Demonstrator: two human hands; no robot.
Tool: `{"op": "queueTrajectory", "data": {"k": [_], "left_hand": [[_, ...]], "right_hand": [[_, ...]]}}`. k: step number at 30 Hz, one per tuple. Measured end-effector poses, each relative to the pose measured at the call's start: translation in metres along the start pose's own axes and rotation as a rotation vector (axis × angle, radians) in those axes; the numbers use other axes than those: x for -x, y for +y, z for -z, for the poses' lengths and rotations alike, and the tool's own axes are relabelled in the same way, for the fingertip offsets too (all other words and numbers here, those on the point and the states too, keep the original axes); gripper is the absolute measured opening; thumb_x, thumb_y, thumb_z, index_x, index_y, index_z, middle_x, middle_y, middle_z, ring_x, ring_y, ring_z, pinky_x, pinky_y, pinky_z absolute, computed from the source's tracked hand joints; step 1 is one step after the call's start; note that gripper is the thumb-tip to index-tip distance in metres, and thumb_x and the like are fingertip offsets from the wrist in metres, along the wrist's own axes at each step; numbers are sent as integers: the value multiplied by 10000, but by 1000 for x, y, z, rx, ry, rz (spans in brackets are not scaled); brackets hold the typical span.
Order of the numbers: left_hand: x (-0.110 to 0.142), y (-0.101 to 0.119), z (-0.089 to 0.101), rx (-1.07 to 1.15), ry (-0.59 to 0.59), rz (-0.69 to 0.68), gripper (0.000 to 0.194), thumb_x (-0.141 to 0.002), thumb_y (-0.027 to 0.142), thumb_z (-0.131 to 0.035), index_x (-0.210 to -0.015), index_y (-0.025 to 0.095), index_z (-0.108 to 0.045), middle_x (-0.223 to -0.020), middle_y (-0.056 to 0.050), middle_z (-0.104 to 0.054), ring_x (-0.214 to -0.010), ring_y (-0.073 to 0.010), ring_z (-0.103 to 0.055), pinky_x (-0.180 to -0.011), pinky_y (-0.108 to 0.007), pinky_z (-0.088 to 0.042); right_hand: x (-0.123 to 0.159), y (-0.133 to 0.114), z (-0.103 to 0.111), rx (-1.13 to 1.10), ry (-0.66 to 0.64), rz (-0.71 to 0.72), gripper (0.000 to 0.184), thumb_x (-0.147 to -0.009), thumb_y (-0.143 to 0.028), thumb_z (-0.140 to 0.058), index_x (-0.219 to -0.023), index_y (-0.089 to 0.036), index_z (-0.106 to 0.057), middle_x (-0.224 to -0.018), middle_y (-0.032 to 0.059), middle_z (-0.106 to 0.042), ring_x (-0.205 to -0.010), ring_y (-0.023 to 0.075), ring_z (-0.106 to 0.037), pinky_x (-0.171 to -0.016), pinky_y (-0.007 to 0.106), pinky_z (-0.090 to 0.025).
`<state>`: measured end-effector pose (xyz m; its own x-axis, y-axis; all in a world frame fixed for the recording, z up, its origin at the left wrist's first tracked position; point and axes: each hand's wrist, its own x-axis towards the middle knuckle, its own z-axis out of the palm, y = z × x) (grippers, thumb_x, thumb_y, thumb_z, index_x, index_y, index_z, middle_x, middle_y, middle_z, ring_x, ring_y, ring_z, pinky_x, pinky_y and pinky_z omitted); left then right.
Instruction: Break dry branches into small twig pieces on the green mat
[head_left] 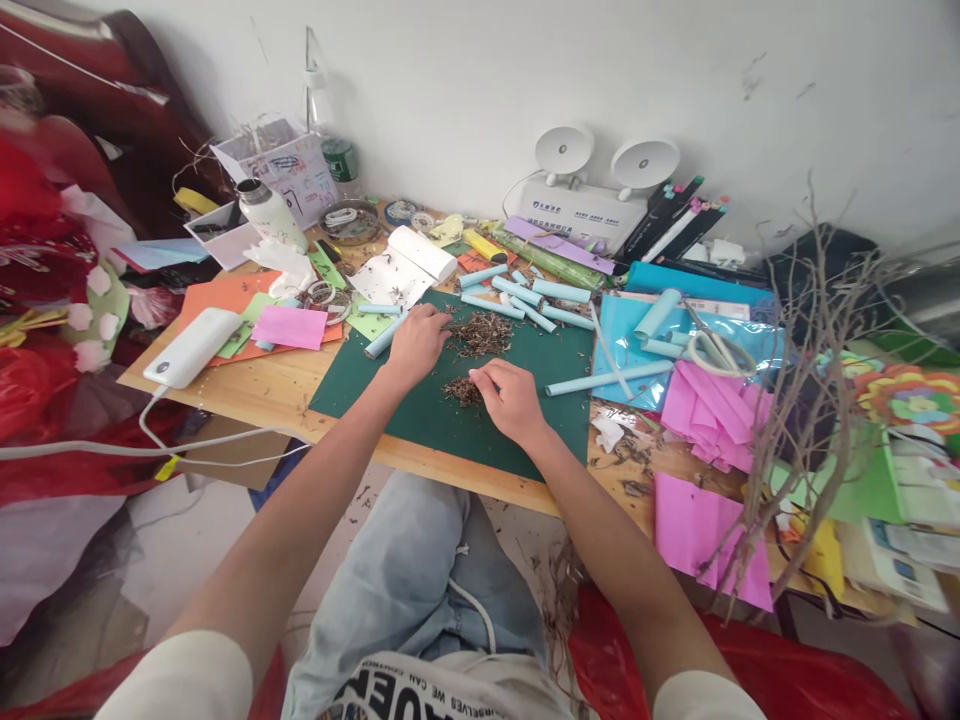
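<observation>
Both my hands rest on a dark green cutting mat on a wooden table. My left hand lies palm down, fingers curled at the edge of a larger heap of dry brown bits. My right hand has its fingers bent onto a smaller heap of the same bits; whether it pinches any is hidden. Several light blue paper rolls lie along the mat's far edge, and one long thin roll lies to the right of my right hand.
A white power bank with its cable sits at the table's left edge, by orange and pink paper sheets. Pink tissue sheets, scissors on a blue folder, and bare twigs fill the right. A white twin-head lamp stands against the wall.
</observation>
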<state>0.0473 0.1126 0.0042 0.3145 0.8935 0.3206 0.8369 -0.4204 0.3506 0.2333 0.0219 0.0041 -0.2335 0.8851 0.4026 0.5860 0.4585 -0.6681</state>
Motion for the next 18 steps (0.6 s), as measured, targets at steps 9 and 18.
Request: {"op": "queueTrajectory", "data": {"k": [9, 18], "left_hand": [[-18, -3, 3, -53, -21, 39, 230, -916, 184, -485, -942, 146, -710, -1017, -129, -643, -1021, -273, -560, -932, -393, -450], [-2, -11, 22, -43, -157, 113, 264, -873, 187, -532, -1035, 155, -738, -1017, -118, -718, -966, -265, -640, -905, -369, -478]], "right_hand": [[1, -2, 0, 62, -14, -2, 280, -960, -288, -500, -719, -199, -612, -735, 34, -621, -706, 157, -569, -669, 275, -411], [1, -4, -2, 72, -56, -4, 272, -958, -281, -509, -725, -200, -625, -721, 28, -618, -709, 158, -571, -665, 277, -402]]}}
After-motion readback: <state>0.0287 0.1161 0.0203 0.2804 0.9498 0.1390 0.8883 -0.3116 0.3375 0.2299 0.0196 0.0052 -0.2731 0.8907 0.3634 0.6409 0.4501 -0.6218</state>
